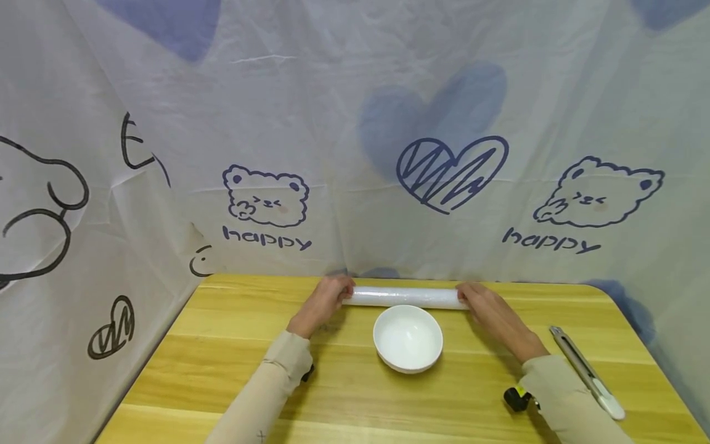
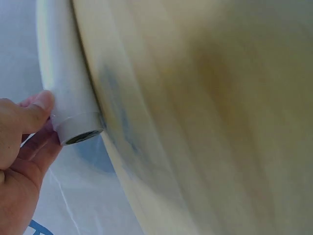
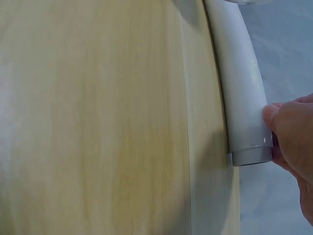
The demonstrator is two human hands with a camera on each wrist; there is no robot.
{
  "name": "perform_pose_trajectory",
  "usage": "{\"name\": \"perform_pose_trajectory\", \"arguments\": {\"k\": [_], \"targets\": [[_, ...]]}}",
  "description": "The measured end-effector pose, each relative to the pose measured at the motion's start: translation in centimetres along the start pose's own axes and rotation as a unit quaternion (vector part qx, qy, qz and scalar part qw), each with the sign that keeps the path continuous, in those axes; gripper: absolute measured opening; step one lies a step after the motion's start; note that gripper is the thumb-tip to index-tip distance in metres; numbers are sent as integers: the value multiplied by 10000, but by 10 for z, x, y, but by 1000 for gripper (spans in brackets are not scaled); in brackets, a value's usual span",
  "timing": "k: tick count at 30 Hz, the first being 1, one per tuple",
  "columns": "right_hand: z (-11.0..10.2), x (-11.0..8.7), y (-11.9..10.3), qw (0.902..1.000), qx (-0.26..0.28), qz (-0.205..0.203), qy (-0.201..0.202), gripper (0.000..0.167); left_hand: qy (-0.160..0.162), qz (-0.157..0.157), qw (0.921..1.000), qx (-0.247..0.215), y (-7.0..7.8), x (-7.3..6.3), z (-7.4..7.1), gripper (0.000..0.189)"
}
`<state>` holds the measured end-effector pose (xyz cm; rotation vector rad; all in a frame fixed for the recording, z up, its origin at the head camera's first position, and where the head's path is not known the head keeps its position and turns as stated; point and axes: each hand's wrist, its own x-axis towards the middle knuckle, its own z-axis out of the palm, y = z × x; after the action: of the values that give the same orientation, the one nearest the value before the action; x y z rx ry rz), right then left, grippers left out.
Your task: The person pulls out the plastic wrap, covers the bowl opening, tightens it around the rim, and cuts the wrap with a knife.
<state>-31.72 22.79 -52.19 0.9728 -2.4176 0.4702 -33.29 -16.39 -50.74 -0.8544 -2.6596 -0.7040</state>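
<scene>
A roll of cling film (image 1: 407,297) lies crosswise near the table's back edge, behind a white bowl (image 1: 408,339). At its left end my left hand (image 1: 327,299) holds on, thumb against the wrap and the other fingers around the far side; the roll's hollow core end shows in the left wrist view. My right hand (image 1: 493,311) grips the other end between thumb and fingers, close to the bare core rim seen in the right wrist view. The bowl stands upright between both forearms, touched by neither hand. Nothing shows inside it.
A grey and white utility knife (image 1: 587,371) lies at the right of the wooden table (image 1: 211,370), beside my right sleeve. Behind the table hangs a printed cloth (image 1: 344,123), close to the roll. Another cloth side closes off the left.
</scene>
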Motion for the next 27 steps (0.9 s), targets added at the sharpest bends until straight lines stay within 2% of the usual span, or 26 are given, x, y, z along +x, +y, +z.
{"name": "perform_pose_trajectory", "arguments": {"k": [3, 7, 10, 13, 16, 20, 24, 27], "targets": [[1, 1, 2, 9999, -15, -103, 25, 24, 97, 95, 9999, 85, 0, 0, 2, 17], [3, 1, 4, 9999, 32, -6, -161, 29, 191, 254, 9993, 185, -1, -1, 4, 16], [4, 1, 5, 9994, 28, 171, -291, 29, 128, 404, 9984, 380, -1, -1, 5, 20], [5, 2, 4, 9991, 56, 341, -228, 26, 23, 477, 9973, 565, 0, -2, 4, 28], [5, 5, 3, 9984, 238, 507, -79, 23, -52, 352, 9974, 632, 0, -2, 2, 32], [3, 10, 1, 9948, 540, 867, -54, 20, -22, 37, 9988, 479, 0, -1, 2, 21], [-1, 16, -2, 9875, 729, 1351, -348, 11, 92, -44, 9998, 184, 0, 0, 2, 9], [0, 21, -6, 9847, 732, 1419, -691, 7, 146, -71, 9998, 65, 1, 0, 2, 9]]}}
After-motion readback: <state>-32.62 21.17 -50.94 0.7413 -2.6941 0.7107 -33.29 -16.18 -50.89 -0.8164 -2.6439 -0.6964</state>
